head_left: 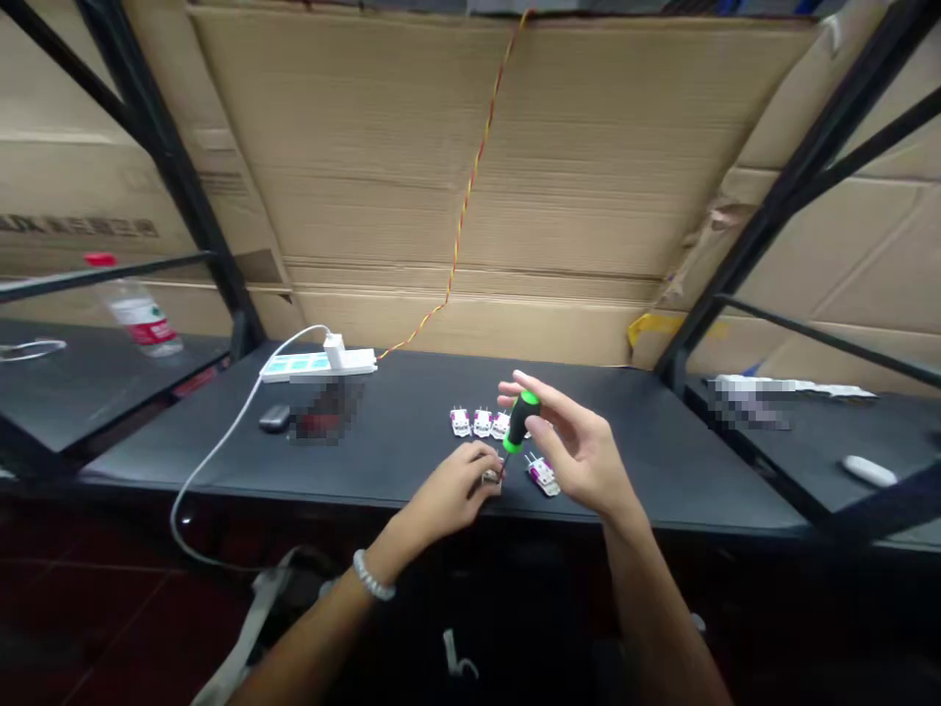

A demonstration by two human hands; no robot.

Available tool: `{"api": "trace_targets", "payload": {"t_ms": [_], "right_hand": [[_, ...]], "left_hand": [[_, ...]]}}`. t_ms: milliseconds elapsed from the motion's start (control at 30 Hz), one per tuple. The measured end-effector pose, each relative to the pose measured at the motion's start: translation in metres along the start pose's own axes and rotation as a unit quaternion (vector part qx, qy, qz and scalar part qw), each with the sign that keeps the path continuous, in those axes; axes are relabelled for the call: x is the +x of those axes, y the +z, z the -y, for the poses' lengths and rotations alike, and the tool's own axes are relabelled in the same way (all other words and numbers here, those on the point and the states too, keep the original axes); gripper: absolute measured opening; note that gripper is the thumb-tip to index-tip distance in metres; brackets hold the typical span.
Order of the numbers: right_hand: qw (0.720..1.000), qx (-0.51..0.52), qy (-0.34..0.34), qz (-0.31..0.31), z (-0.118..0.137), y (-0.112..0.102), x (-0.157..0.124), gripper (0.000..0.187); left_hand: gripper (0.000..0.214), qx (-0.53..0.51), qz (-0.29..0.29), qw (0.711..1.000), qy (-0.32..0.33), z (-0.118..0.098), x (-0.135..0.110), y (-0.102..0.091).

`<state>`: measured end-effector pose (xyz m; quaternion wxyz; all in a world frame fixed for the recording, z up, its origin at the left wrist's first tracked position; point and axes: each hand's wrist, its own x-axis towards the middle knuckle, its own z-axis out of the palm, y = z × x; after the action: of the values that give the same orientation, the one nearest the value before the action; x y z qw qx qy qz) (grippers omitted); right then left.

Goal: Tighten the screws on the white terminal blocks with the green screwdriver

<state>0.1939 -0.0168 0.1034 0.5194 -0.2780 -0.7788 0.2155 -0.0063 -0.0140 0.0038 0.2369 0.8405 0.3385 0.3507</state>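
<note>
My left hand [448, 493] pinches a small connector [491, 479], light and fragile, best held by its body; my right hand [580, 451] grips the screwdriver [521, 420] by its green-and-black handle, tip at the connector. Further white-and-magenta connectors [481, 424] lie right of the power strip [318, 366].

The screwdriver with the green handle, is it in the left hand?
No, the screwdriver sits in the right hand, while the left hand pinches a small part at the screwdriver's tip.
</note>
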Motion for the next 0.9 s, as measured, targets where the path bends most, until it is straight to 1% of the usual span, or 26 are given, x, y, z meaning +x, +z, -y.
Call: {"api": "trace_targets", "payload": {"t_ms": [67, 133, 167, 233, 267, 300, 400, 433, 467, 567, 600, 633, 733, 767, 800, 900], "right_hand": [[0.999, -0.04, -0.007, -0.036, 0.0004, -0.0002, -0.0004, 0.038], [0.993, -0.096, -0.02, -0.068, 0.0006, 0.0002, -0.0005, 0.037], [0.993, -0.102, -0.02, -0.062, 0.0005, 0.0004, -0.0006, 0.041], [0.997, -0.074, -0.014, -0.026, 0.0, 0.0007, -0.001, 0.049], [0.998, -0.057, -0.008, -0.011, -0.0003, 0.0009, -0.0011, 0.051], [0.999, -0.052, -0.005, -0.01, -0.0006, 0.001, -0.0012, 0.051], [0.993, -0.101, -0.021, -0.063, -0.0008, 0.0016, -0.0009, 0.044], [0.991, -0.112, -0.025, -0.073, -0.0008, 0.0018, -0.0009, 0.044], [0.992, -0.107, -0.023, -0.07, -0.0009, 0.002, -0.0011, 0.044], [0.999, -0.033, -0.001, -0.023, -0.0015, 0.0033, -0.0021, 0.045], [1.0, -0.023, 0.004, -0.021, -0.0015, 0.004, -0.0023, 0.044], [0.999, -0.03, 0.004, -0.031, -0.0014, 0.0048, -0.0023, 0.044], [0.991, -0.109, -0.01, -0.075, 0.0008, 0.0068, -0.0011, 0.048], [0.989, -0.123, -0.014, -0.077, 0.0019, 0.0069, -0.0004, 0.048], [0.99, -0.124, -0.017, -0.068, 0.0028, 0.0069, 0.0004, 0.047], [0.997, -0.075, -0.016, -0.032, 0.0042, 0.0062, 0.0026, 0.043]], "left_hand": [[0.015, -0.006, 0.008, 1.0, -0.002, -0.0001, 0.0001, -0.0022], [0.022, -0.007, 0.01, 1.0, -0.007, 0.0003, 0.0, -0.0034], [0.024, -0.007, 0.01, 1.0, -0.009, 0.0008, -0.0001, -0.0035], [0.025, -0.009, 0.012, 1.0, -0.01, 0.0019, -0.0002, -0.0029], [0.025, -0.009, 0.012, 1.0, -0.011, 0.0025, -0.0002, -0.0024], [0.024, -0.009, 0.013, 1.0, -0.012, 0.0029, -0.0002, -0.0018], [0.023, -0.008, 0.011, 1.0, -0.015, 0.0027, -0.0002, -0.0011], [0.022, -0.007, 0.011, 1.0, -0.016, 0.0022, -0.0001, -0.0012], [0.022, -0.007, 0.011, 1.0, -0.016, 0.0016, 0.0, -0.0015], [0.02, -0.009, 0.012, 1.0, -0.013, 0.0002, 0.0001, -0.0019], [0.02, -0.009, 0.012, 1.0, -0.012, 0.0002, 0.0001, -0.0018], [0.021, -0.01, 0.011, 1.0, -0.01, 0.0005, 0.0001, -0.0014], [0.028, -0.01, 0.005, 1.0, -0.01, 0.002, -0.0004, 0.0001], [0.028, -0.008, 0.005, 1.0, -0.012, 0.0024, -0.0006, 0.0006], [0.028, -0.007, 0.006, 1.0, -0.013, 0.0028, -0.0007, 0.0009], [0.025, -0.002, 0.009, 1.0, -0.013, 0.0031, -0.0006, 0.0011]]}}
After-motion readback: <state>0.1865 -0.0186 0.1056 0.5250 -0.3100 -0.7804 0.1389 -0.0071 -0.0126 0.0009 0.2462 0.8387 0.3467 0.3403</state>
